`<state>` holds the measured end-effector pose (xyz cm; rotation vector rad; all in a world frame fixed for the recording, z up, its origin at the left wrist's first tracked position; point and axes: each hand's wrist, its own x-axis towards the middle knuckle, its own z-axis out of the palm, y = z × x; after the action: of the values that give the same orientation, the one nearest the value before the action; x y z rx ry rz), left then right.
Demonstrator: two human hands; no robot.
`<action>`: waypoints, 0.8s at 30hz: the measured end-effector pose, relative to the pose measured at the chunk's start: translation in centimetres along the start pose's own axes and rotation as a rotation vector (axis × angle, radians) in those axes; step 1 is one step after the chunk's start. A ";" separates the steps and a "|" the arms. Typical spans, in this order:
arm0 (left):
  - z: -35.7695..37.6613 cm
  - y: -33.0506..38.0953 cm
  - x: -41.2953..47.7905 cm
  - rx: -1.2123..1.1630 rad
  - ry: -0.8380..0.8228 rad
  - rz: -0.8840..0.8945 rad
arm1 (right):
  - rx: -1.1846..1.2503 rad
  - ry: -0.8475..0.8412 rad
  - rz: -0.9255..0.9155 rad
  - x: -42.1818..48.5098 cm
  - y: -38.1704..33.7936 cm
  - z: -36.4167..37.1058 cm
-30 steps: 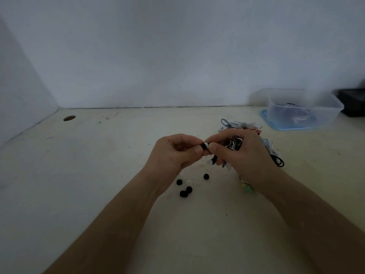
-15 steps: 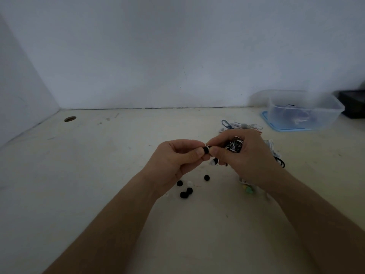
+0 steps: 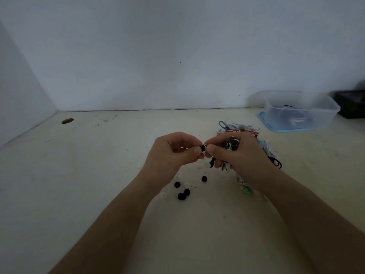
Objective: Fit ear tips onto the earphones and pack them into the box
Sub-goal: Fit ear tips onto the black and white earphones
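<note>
My left hand (image 3: 173,153) pinches a small black ear tip (image 3: 202,148) between thumb and forefinger, pressed against an earbud that my right hand (image 3: 241,155) pinches. A coiled black-and-white earphone cable (image 3: 232,144) is bundled in my right palm, and a second earbud (image 3: 211,164) dangles below the fingers. Both hands hover above the table, fingertips touching at the ear tip. Several loose black ear tips (image 3: 182,193) and a few white ones (image 3: 186,184) lie on the table beneath my left wrist.
A pile of tangled earphones (image 3: 237,127) lies behind my right hand. A clear plastic box (image 3: 300,110) on a blue lid stands at the back right, a black object (image 3: 351,104) beside it. A green earbud (image 3: 245,191) lies under my right wrist. A hole (image 3: 67,121) marks the table's far left.
Both hands have stayed together at the ear tip, shifting only slightly; the fingers keep working the black tip against the earbud.
</note>
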<state>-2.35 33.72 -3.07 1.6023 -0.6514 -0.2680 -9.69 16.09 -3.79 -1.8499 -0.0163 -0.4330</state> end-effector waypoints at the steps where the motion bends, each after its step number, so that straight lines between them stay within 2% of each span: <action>1: 0.0 0.0 0.0 0.009 -0.003 0.000 | 0.016 0.003 0.002 0.0 0.0 0.0; 11: -0.1 -0.2 0.1 -0.070 -0.020 -0.017 | 0.099 0.009 0.026 -0.1 -0.2 0.0; 24: 0.4 -0.5 0.0 -0.043 0.028 0.052 | 0.209 -0.029 0.092 -0.1 -0.1 0.0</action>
<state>-2.44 33.45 -3.67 1.5434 -0.6605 -0.2188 -9.80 16.19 -3.72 -1.6436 0.0037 -0.3279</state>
